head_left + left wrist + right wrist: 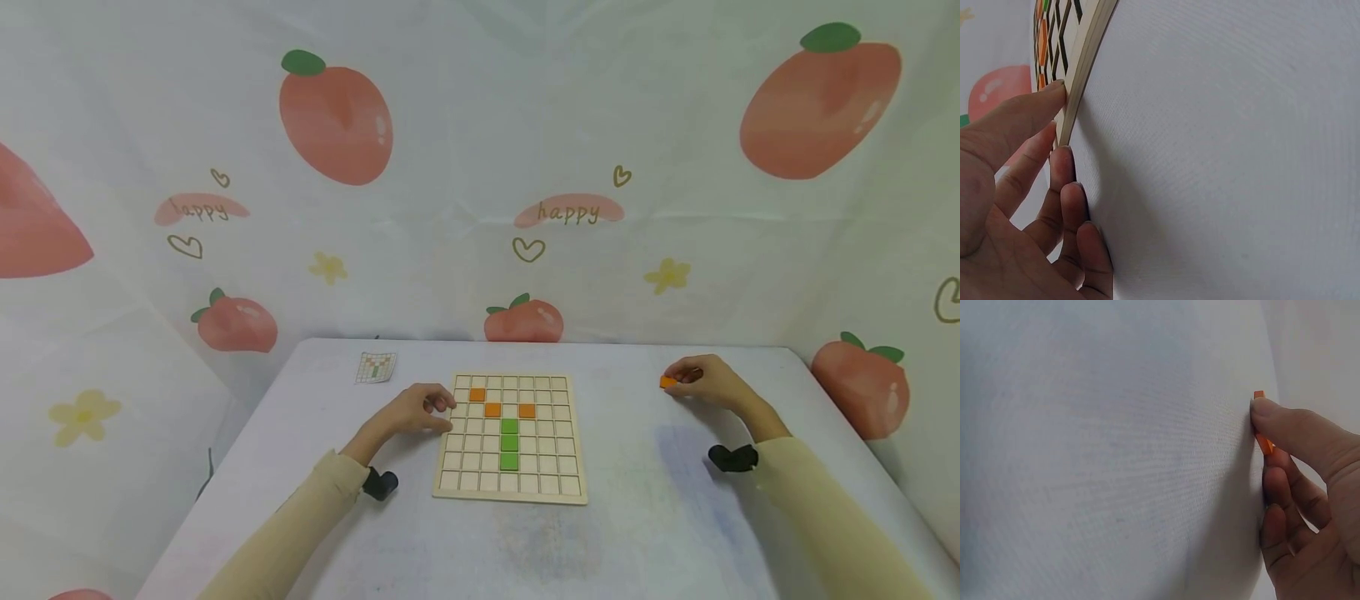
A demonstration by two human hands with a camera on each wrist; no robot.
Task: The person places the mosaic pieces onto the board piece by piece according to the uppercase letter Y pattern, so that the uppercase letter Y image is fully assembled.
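Observation:
A pale wooden grid board (pixel 468 461) lies on the table, with three orange square tiles and a column of three green square tiles (pixel 509 443) in its cells. At the board's left edge is my left hand (pixel 415 410); its thumb and fingertips rest against the rim, spread apart along it. In the left wrist view the thumb (pixel 1029 112) touches the board's edge (pixel 1085 69). Well to the right of the board, my right hand (pixel 708 383) pinches an orange tile (pixel 1264 445) between thumb and fingers, close to the tabletop. The thumb covers part of that tile.
A small paper card (pixel 375 367) printed with a coloured grid lies at the back left of the white table (pixel 637 533). Behind and beside the table hangs a fruit-patterned cloth (pixel 450 275). Each wrist carries a black strap-on device (pixel 733 458).

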